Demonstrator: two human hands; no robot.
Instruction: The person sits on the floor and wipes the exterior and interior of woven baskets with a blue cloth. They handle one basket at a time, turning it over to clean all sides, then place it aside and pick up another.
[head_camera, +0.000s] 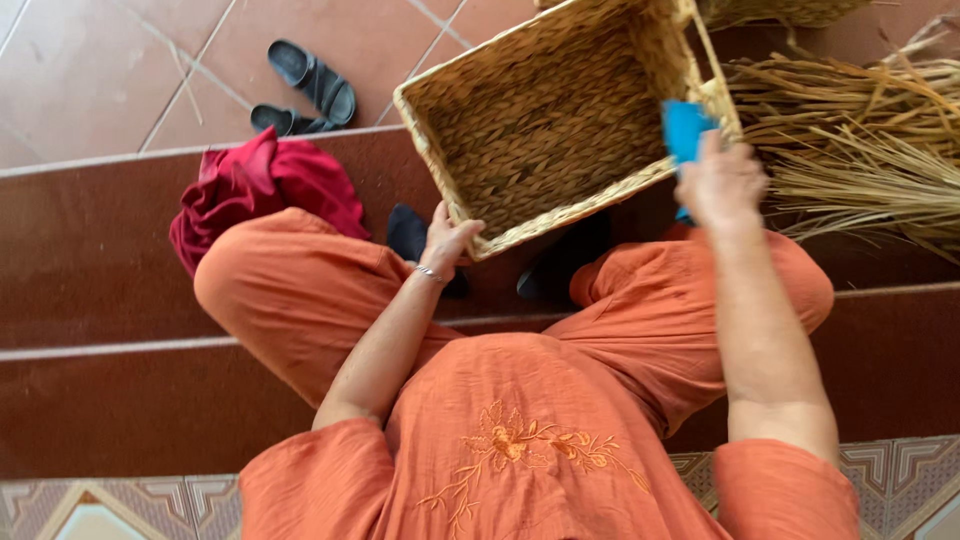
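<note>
Left hand pinching woven basket rim; right hand closed on blue tool; basket, tilted, could slip off knees.

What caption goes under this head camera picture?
Seated person's left hand steadies a woven basket while the right hand holds a blue tool at its rim.

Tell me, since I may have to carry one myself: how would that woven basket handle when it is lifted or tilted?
The woven basket probably feels light: it is empty and made of dried plant fibre. It likely keeps its shape, since the left hand steadies it tilted by one edge without sagging. The coarse weave should grip well; the right hand rests on its rim.
</note>
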